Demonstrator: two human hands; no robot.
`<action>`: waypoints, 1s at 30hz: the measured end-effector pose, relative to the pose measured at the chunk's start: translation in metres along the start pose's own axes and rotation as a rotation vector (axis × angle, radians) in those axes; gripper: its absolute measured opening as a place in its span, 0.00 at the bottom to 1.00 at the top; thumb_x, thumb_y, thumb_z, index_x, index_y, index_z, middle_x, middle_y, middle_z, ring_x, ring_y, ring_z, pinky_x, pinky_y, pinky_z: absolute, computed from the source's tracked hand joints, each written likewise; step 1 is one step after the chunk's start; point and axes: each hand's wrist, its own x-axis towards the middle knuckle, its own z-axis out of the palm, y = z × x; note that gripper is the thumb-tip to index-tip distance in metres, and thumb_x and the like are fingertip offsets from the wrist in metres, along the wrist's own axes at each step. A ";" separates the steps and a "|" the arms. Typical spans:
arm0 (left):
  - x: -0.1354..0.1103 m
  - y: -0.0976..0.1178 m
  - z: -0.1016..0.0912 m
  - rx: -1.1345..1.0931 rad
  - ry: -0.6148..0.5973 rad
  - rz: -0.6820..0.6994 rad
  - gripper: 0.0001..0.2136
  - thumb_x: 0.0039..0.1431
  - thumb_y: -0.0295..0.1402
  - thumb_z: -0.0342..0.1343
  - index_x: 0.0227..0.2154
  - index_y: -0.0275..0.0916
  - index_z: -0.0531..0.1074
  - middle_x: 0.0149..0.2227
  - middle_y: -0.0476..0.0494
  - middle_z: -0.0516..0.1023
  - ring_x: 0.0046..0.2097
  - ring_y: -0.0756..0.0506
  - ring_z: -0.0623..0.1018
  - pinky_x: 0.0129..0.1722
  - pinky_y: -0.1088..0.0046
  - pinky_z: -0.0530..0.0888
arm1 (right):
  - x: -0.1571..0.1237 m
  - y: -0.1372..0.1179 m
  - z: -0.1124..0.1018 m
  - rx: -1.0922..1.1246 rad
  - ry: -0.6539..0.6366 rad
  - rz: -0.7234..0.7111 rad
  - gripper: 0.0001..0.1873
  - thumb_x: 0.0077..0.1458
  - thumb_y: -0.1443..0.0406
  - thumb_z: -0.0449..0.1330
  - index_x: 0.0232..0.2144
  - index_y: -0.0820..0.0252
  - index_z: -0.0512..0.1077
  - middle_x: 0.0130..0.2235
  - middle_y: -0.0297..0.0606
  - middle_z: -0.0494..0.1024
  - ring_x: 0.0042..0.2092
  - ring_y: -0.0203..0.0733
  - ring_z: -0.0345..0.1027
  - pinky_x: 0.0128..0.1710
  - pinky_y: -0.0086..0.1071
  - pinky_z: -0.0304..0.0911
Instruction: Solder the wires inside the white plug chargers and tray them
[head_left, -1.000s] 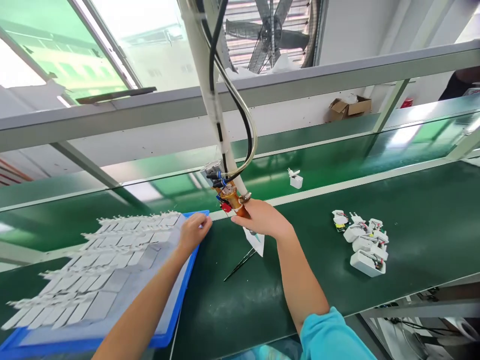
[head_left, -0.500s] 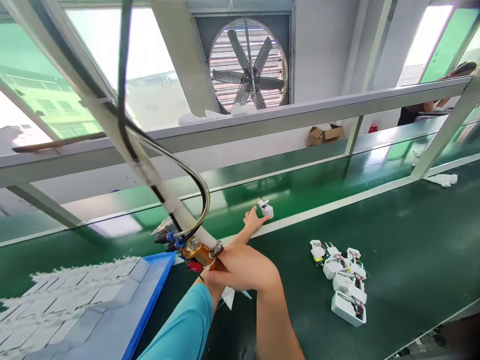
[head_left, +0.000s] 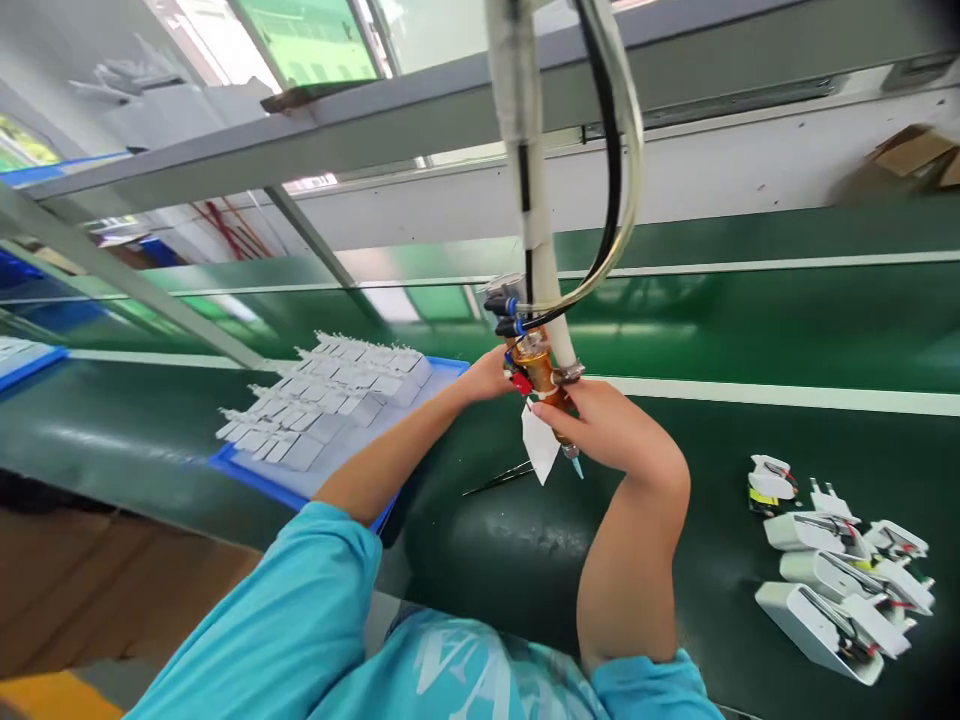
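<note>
My right hand (head_left: 611, 432) is closed round the brown grip of a hanging tool (head_left: 541, 362), which dangles from a white pipe with black and clear hoses. A white tag (head_left: 540, 448) and a thin tip stick out below that hand. My left hand (head_left: 486, 375) reaches in just behind the tool, at the near corner of a blue tray (head_left: 232, 465); the tool hides its fingers. Rows of flat white parts (head_left: 337, 385) lie on the tray. Dark tweezers (head_left: 499, 478) rest on the green belt (head_left: 675, 330) under the tool.
Several white charger shells with wires (head_left: 825, 575) lie in a cluster on the belt to the right. A grey metal frame rail (head_left: 315, 130) crosses overhead. A cardboard box (head_left: 911, 150) sits at the far right behind the belt.
My left hand has pulled back from the small white part on the far belt to just behind the tool. The view has swung left and down; the fan is out of sight.
</note>
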 end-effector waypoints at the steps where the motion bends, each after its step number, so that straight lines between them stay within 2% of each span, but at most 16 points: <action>1: -0.026 -0.005 -0.018 0.026 0.004 -0.027 0.21 0.43 0.29 0.65 0.44 0.32 0.74 0.42 0.44 0.78 0.45 0.43 0.74 0.46 0.67 0.69 | 0.003 0.000 0.002 0.001 0.009 0.004 0.14 0.61 0.61 0.54 0.23 0.57 0.64 0.24 0.32 0.71 0.25 0.36 0.63 0.25 0.30 0.51; 3: -0.071 -0.017 -0.042 0.122 -0.012 -0.058 0.26 0.38 0.29 0.66 0.46 0.36 0.74 0.41 0.46 0.78 0.43 0.42 0.74 0.44 0.67 0.70 | 0.008 -0.002 0.005 -0.004 0.009 0.016 0.15 0.61 0.60 0.53 0.23 0.56 0.63 0.23 0.32 0.71 0.24 0.36 0.63 0.24 0.30 0.51; 5: -0.100 -0.030 -0.050 0.209 -0.014 -0.095 0.26 0.38 0.30 0.65 0.46 0.39 0.74 0.41 0.45 0.78 0.43 0.41 0.74 0.43 0.67 0.70 | 0.012 -0.005 0.010 -0.012 -0.017 0.017 0.17 0.62 0.58 0.52 0.22 0.56 0.62 0.23 0.31 0.71 0.23 0.36 0.64 0.24 0.30 0.52; 6: -0.107 -0.036 -0.049 0.235 -0.015 -0.108 0.25 0.38 0.30 0.64 0.46 0.39 0.74 0.41 0.45 0.78 0.42 0.41 0.74 0.42 0.67 0.70 | 0.015 -0.007 0.012 -0.013 -0.037 0.006 0.17 0.62 0.57 0.51 0.22 0.56 0.61 0.23 0.31 0.71 0.23 0.36 0.64 0.24 0.30 0.52; 8: -0.108 -0.045 -0.042 0.219 -0.028 -0.107 0.25 0.38 0.29 0.63 0.45 0.39 0.74 0.40 0.45 0.77 0.41 0.42 0.74 0.41 0.67 0.70 | 0.018 -0.011 0.015 -0.009 -0.076 -0.020 0.19 0.62 0.55 0.50 0.22 0.56 0.62 0.23 0.31 0.71 0.23 0.36 0.64 0.24 0.29 0.53; 10: -0.097 -0.049 -0.033 0.125 -0.079 -0.087 0.26 0.37 0.28 0.61 0.46 0.39 0.73 0.39 0.46 0.77 0.41 0.42 0.74 0.39 0.68 0.70 | 0.020 -0.015 0.018 -0.012 -0.102 -0.032 0.19 0.62 0.54 0.50 0.22 0.56 0.62 0.22 0.31 0.71 0.23 0.35 0.63 0.25 0.29 0.53; 14: -0.071 -0.052 -0.022 -0.118 -0.336 -0.105 0.28 0.34 0.26 0.59 0.46 0.36 0.73 0.39 0.44 0.78 0.39 0.43 0.75 0.34 0.72 0.70 | 0.020 -0.021 0.023 -0.035 -0.116 -0.054 0.20 0.62 0.52 0.49 0.23 0.57 0.62 0.24 0.31 0.71 0.25 0.35 0.62 0.26 0.29 0.54; 16: -0.067 -0.052 -0.020 -0.186 -0.413 -0.095 0.31 0.34 0.27 0.60 0.49 0.37 0.72 0.43 0.41 0.79 0.41 0.41 0.76 0.33 0.72 0.71 | 0.019 -0.023 0.023 -0.047 -0.117 -0.063 0.21 0.62 0.50 0.49 0.24 0.57 0.63 0.25 0.32 0.72 0.27 0.36 0.63 0.28 0.29 0.54; 18: -0.071 -0.051 -0.018 -0.162 -0.382 -0.035 0.36 0.36 0.29 0.63 0.55 0.40 0.68 0.51 0.38 0.76 0.46 0.39 0.76 0.36 0.70 0.73 | 0.018 -0.023 0.023 -0.057 -0.124 -0.056 0.22 0.62 0.50 0.48 0.24 0.58 0.64 0.27 0.33 0.72 0.29 0.37 0.64 0.29 0.30 0.55; 20: -0.079 -0.047 -0.013 -0.022 -0.303 0.033 0.42 0.37 0.34 0.67 0.60 0.43 0.62 0.57 0.37 0.70 0.52 0.37 0.74 0.42 0.66 0.74 | 0.018 -0.023 0.021 -0.061 -0.137 -0.036 0.23 0.62 0.49 0.48 0.25 0.58 0.65 0.28 0.34 0.73 0.30 0.37 0.65 0.30 0.30 0.55; 22: -0.086 -0.044 -0.006 0.138 -0.221 0.061 0.43 0.43 0.41 0.67 0.63 0.44 0.57 0.58 0.36 0.70 0.55 0.37 0.72 0.48 0.62 0.72 | 0.018 -0.021 0.019 -0.061 -0.149 -0.006 0.23 0.62 0.48 0.48 0.25 0.58 0.66 0.28 0.34 0.74 0.30 0.38 0.65 0.31 0.31 0.56; 24: -0.088 -0.044 0.000 0.179 -0.158 0.050 0.37 0.52 0.45 0.62 0.63 0.43 0.56 0.54 0.36 0.74 0.54 0.38 0.73 0.50 0.60 0.72 | 0.020 -0.020 0.017 -0.060 -0.145 0.023 0.24 0.62 0.47 0.48 0.26 0.58 0.65 0.28 0.34 0.75 0.29 0.38 0.66 0.31 0.31 0.56; 26: -0.085 -0.048 0.003 0.087 -0.109 0.028 0.32 0.57 0.46 0.57 0.62 0.40 0.58 0.49 0.36 0.77 0.50 0.40 0.77 0.48 0.62 0.73 | 0.021 -0.018 0.017 -0.056 -0.121 0.044 0.23 0.62 0.47 0.48 0.27 0.58 0.65 0.29 0.35 0.76 0.30 0.39 0.67 0.31 0.31 0.57; 28: -0.082 -0.055 0.000 -0.008 -0.039 0.015 0.28 0.58 0.46 0.56 0.58 0.38 0.62 0.49 0.35 0.77 0.45 0.43 0.79 0.42 0.66 0.76 | 0.023 -0.016 0.018 -0.058 -0.105 0.062 0.21 0.62 0.48 0.48 0.29 0.58 0.65 0.31 0.35 0.77 0.32 0.40 0.68 0.32 0.32 0.57; 30: -0.083 -0.061 -0.004 0.010 0.034 0.023 0.23 0.58 0.47 0.55 0.51 0.37 0.69 0.49 0.36 0.77 0.42 0.43 0.79 0.38 0.69 0.76 | 0.024 -0.015 0.019 -0.068 -0.108 0.073 0.21 0.62 0.48 0.48 0.31 0.58 0.65 0.32 0.36 0.77 0.33 0.41 0.69 0.33 0.32 0.58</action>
